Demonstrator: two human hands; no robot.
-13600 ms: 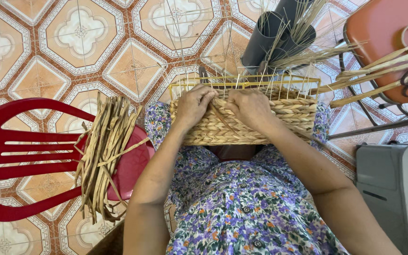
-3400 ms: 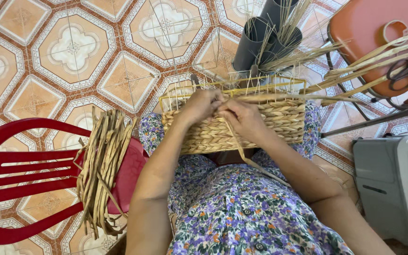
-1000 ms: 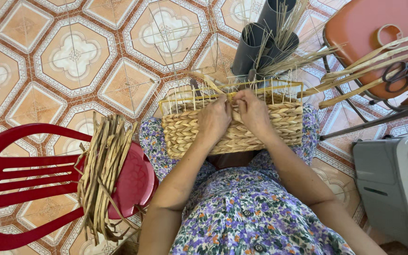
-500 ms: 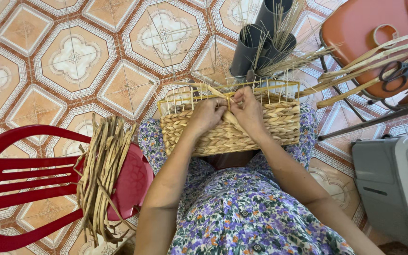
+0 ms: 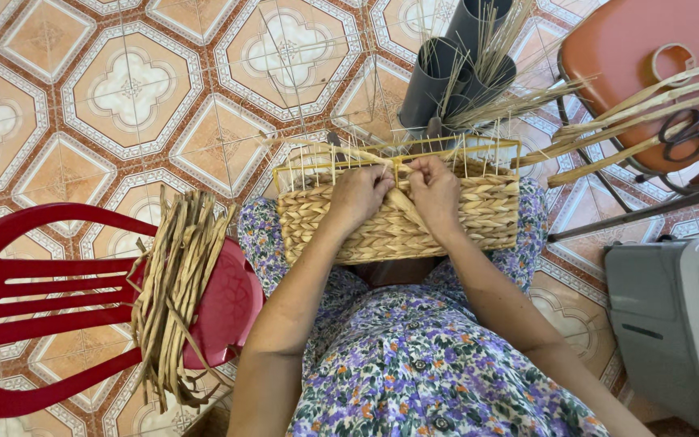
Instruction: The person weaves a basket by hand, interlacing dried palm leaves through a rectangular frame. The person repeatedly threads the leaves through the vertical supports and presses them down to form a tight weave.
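A half-woven straw basket (image 5: 479,218) on a yellow wire frame (image 5: 317,162) rests on my knees, over a floral dress. My left hand (image 5: 359,197) and my right hand (image 5: 436,193) meet at the middle of the basket's upper woven edge. Both pinch a tan straw strand (image 5: 404,202) that runs diagonally between them. Thin upright wires of the frame stand bare above the weave.
A red plastic chair (image 5: 34,299) at my left carries a bundle of dried straw strands (image 5: 175,291). Grey tubes (image 5: 446,73) holding thin stalks stand behind the basket. An orange chair (image 5: 641,48) at the right bears long strands and scissors (image 5: 693,129). A grey box (image 5: 673,324) sits lower right.
Both hands have stayed at the basket's top edge, working the strand; they sit slightly closer together and the strand is pulled tighter along the weave.
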